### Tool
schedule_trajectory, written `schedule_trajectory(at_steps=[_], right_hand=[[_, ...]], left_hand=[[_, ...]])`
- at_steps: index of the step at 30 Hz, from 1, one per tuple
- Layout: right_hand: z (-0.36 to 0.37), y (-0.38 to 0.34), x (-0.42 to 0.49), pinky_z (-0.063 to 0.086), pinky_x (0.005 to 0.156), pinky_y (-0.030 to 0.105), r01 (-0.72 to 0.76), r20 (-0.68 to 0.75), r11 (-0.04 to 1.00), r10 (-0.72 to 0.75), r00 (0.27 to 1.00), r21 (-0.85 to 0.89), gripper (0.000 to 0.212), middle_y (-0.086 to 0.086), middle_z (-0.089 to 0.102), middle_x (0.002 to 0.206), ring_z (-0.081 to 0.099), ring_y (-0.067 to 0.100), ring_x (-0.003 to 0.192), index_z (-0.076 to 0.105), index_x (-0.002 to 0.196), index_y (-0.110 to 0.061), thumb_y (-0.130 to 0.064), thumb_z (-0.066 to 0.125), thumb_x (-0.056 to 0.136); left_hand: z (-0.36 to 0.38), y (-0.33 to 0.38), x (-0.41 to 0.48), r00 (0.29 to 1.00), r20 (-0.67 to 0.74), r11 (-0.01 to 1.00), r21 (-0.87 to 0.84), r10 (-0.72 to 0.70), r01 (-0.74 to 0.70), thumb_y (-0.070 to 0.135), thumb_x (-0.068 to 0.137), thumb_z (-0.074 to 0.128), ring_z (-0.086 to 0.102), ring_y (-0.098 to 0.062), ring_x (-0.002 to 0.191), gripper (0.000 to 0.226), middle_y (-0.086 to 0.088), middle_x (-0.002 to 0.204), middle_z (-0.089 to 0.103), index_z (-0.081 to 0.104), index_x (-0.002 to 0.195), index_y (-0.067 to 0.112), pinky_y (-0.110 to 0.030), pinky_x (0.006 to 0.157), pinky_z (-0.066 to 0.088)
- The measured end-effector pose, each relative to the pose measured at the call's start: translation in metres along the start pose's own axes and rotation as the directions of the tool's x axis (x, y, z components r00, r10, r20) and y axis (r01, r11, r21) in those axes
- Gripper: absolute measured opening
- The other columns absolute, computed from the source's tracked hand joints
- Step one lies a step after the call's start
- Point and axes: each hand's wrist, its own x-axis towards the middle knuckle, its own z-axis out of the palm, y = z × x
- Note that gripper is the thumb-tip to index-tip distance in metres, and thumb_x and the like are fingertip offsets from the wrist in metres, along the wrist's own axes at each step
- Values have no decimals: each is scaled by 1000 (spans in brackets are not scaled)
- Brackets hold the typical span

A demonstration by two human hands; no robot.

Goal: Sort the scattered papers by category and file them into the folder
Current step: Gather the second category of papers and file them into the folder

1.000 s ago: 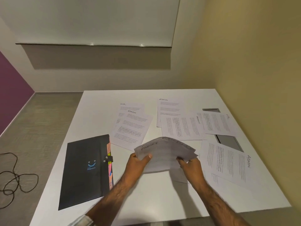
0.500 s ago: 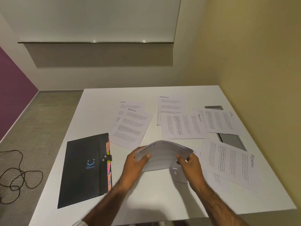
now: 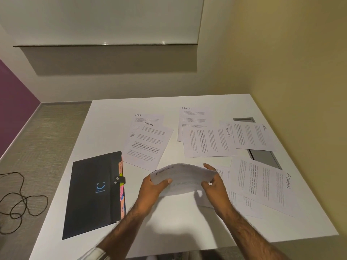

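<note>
You are squaring a gathered bundle of papers [image 3: 184,175], headed what looks like Finance, held just above the table [image 3: 178,231] at the lower centre of the frame. Your left grip [image 3: 154,186] pinches its left end, thumb on top; your right grip [image 3: 214,186] curls round its right end. The bundle's long axis runs left to right, heading end leftward, middle bowed upward. Next, I judge, it goes into the black folder [image 3: 95,192] at lower left, which lies clasped with its tabbed edge facing the bundle, so one grip must let go to open it. Loose ADMIN and HR sheets [image 3: 208,142] lie unsorted beyond.
</note>
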Motion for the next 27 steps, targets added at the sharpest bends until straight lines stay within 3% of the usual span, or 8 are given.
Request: schedule_trajectory(at_steps=[2, 5, 7, 9, 12, 15, 20, 27], right_hand=[[0, 2, 1, 48, 76, 15, -35, 16, 999, 35, 999, 17, 57, -18, 63, 119, 60, 4, 106, 62, 125, -33, 9, 51, 87], [1, 5, 2, 50, 66, 15, -75, -18, 995, 76, 997, 68, 34, -18, 73, 84, 65, 14, 81, 67, 97, -24, 7, 53, 93], [3, 3, 1, 57, 84, 26, -84, -23, 990, 87, 996, 116, 33, -10, 76, 101, 71, 16, 95, 67, 114, -20, 4, 54, 97], [2, -1, 1, 55, 95, 34, -60, -20, 988, 63, 998, 142, 39, -3, 74, 114, 69, 15, 104, 65, 122, -22, 4, 53, 97], [-1, -5, 3, 53, 93, 34, -24, -7, 994, 25, 1000, 111, 52, -4, 70, 118, 65, 14, 108, 66, 117, -31, 11, 49, 92], [-2, 0, 4, 52, 93, 36, -41, -9, 995, 42, 999, 88, 47, 0, 70, 114, 66, 22, 109, 63, 112, -31, 9, 50, 92], [2, 6, 2, 50, 102, 34, -52, -8, 994, 53, 999, 99, 35, -3, 71, 118, 66, 15, 110, 62, 124, -22, 0, 55, 98], [3, 5, -1, 48, 93, 24, -66, -20, 989, 69, 997, 132, 29, -5, 69, 111, 64, 12, 104, 61, 121, -21, -2, 59, 99]], left_hand=[[1, -3, 2, 1000, -14, 1000, 1, -6, 6, 31, 71, 82, 70, -1, 90, 40, 14, 100, 77, 72, 110, 27, -35, 90, 57], [5, -4, 4, 999, -31, 1000, -6, -12, 11, 26, 78, 84, 71, -9, 97, 32, 10, 98, 78, 73, 108, 28, -27, 86, 57], [7, -1, 4, 1000, -28, 1000, -6, -1, 1, 17, 84, 82, 72, -8, 96, 26, 11, 97, 79, 72, 106, 28, -18, 78, 56], [6, 2, 3, 999, -27, 1000, -12, 19, -19, 18, 83, 83, 72, -3, 91, 29, 12, 98, 78, 72, 109, 26, -17, 76, 56], [4, 4, 2, 1000, -19, 1000, -4, 23, -23, 33, 76, 84, 70, -7, 95, 42, 8, 102, 77, 72, 116, 26, -27, 82, 59], [6, -2, 3, 1000, -26, 1000, 6, 8, -8, 20, 89, 77, 69, -7, 98, 24, 11, 98, 77, 70, 109, 31, -24, 83, 57], [10, -8, 2, 999, -30, 1000, 22, 12, -11, 16, 95, 70, 69, 6, 90, 23, 21, 100, 76, 69, 111, 33, -31, 93, 54], [12, -8, -1, 999, -49, 1000, 17, 4, -3, 15, 95, 70, 67, 2, 91, 24, 13, 101, 74, 66, 104, 36, -20, 82, 53]])
